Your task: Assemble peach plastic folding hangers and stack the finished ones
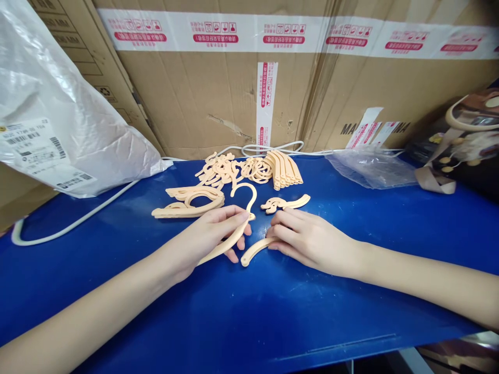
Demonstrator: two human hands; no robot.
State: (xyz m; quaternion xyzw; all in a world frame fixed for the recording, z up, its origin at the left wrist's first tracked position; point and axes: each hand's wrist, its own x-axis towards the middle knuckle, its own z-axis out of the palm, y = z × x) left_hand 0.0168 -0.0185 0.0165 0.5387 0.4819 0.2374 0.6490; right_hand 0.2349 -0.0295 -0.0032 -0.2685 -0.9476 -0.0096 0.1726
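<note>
Left hand [222, 226] pinches a hooked hanger piece [234, 240]; right hand [306, 236] holds a curved piece [255, 250]. White tape [175, 31] has red Chinese words [215, 38]; the box [358, 88] says "MA…NA", middle covered.

The right hand [306, 238] hides one end of a curved beige piece [254, 250]. Near the far left corner of the table [249, 322], a white bag [70, 93] is cut off.
</note>
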